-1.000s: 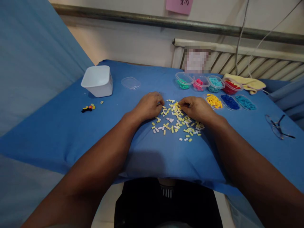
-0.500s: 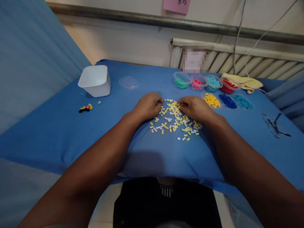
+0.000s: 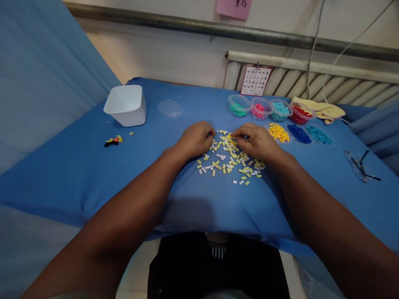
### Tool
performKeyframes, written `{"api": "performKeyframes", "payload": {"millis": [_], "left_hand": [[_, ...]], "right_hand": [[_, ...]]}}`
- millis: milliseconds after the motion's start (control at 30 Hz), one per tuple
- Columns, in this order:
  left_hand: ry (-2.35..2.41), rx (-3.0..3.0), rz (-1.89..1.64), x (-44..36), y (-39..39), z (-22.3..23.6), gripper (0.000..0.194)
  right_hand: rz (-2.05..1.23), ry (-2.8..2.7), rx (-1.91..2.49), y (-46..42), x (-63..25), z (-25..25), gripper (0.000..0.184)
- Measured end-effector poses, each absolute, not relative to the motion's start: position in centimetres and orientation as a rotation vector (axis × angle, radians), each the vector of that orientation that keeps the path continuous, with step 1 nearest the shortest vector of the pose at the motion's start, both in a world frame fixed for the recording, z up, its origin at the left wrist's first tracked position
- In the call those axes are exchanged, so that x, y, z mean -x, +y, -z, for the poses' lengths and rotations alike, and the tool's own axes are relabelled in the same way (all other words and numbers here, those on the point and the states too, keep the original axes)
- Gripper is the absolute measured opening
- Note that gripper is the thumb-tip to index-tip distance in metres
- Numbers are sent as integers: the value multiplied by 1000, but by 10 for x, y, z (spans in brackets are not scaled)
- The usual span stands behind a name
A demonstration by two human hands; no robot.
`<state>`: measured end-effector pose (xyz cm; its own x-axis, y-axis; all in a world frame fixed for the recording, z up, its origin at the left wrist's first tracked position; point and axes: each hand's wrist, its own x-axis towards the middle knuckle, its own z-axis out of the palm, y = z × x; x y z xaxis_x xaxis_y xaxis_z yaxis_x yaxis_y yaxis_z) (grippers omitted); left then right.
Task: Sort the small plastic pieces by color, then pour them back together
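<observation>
A scatter of yellow and white bricks [image 3: 229, 155] lies mid-worktop [image 3: 77, 174], stretching toward the person. The left hand [image 3: 195, 139] rests at its far left edge, the right hand [image 3: 257, 141] at its far right; both sets of fingers curl nearly closed, their contents impossible to tell.

The fingertips of the left hand [image 3: 195, 139] and right hand [image 3: 256, 142] were curled under, so any piece pinched from the yellow and white bricks [image 3: 230, 155] could not be made out. The pink note [image 3: 234, 7] was cut off by the top edge.
</observation>
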<state>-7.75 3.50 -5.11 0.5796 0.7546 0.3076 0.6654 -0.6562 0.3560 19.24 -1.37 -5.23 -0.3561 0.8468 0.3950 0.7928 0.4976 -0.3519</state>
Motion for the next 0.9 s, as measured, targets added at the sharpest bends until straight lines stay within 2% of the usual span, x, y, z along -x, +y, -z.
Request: {"api": "performKeyframes", "payload": {"millis": [267,667,800,900], "left_hand": [[1232,-2573,-685,78,36,52,32],[1210,-2549,-703,78,37,56,32],[1153,-2354,-838,76,37,53,27],[1057,-1974,-941,68,33,49,23]], "right_hand": [[-293,-2333,1483,-14,-187,48,27],[-132,-2459,1625,-12,-185,43,35],[-119,-2356,1585,-19,-187,43,26],[-293,-2083,1467,-25,-183,43,17]]}}
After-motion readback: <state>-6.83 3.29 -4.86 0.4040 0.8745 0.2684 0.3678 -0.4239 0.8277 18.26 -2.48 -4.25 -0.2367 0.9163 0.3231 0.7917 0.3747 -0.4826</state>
